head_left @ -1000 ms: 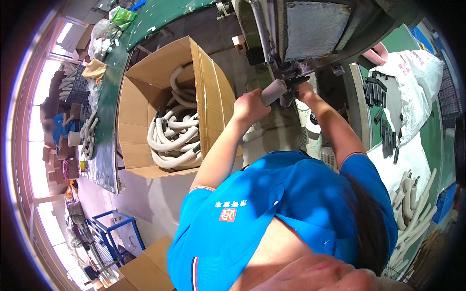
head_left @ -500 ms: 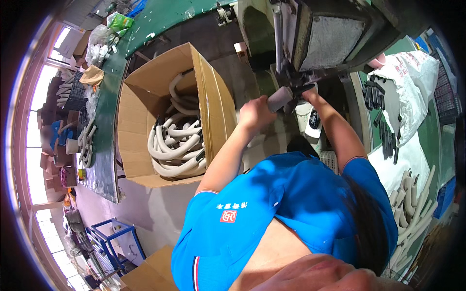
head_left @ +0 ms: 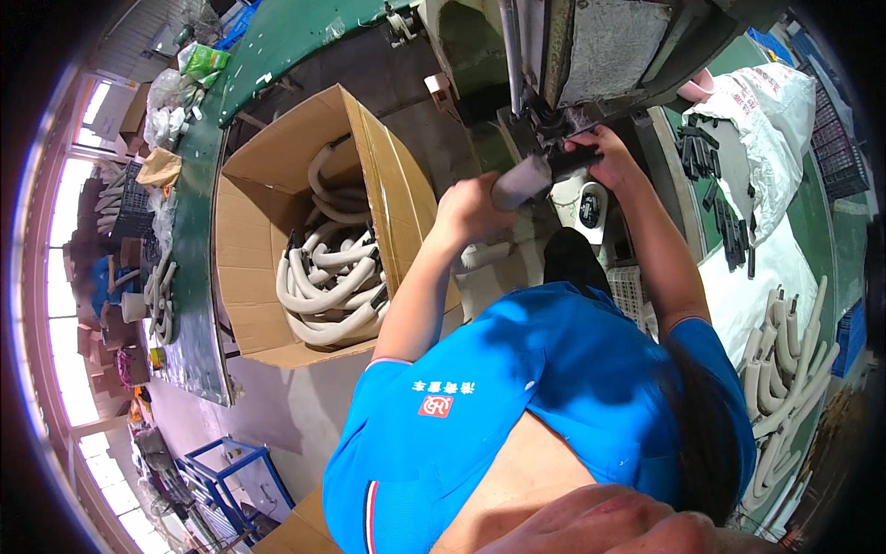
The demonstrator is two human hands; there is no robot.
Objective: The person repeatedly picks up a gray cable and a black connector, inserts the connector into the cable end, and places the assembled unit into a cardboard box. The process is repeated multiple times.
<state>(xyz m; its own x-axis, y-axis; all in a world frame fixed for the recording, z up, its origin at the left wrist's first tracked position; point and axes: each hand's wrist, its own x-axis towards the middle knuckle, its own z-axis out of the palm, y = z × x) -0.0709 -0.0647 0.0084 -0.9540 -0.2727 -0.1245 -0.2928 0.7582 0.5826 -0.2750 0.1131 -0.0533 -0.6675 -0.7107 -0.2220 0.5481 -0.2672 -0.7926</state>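
Observation:
My left hand (head_left: 469, 210) is closed around a grey foam-covered tube (head_left: 522, 182), whose end points at the dark metal fixture (head_left: 546, 120) of the machine. Just right of that end, my right hand (head_left: 609, 157) has its thumb and fingers closed on a short black sleeve (head_left: 578, 161). The sleeve lies close against the tube's end; I cannot tell whether the two are joined. The lower part of the tube is partly hidden by my left hand.
An open cardboard box (head_left: 406, 185) with several bent foam tubes (head_left: 323, 286) stands left. Black sleeves (head_left: 729, 231) lie beside a white sack (head_left: 766, 120) on the right bench, with more foam tubes (head_left: 784, 369) nearer me. A foot pedal (head_left: 589, 209) sits below the machine.
The tube and my left hand have shifted slightly away from the fixture. My right hand has come out from behind it, and the black sleeve shows in its fingers. The whole view has shifted a little.

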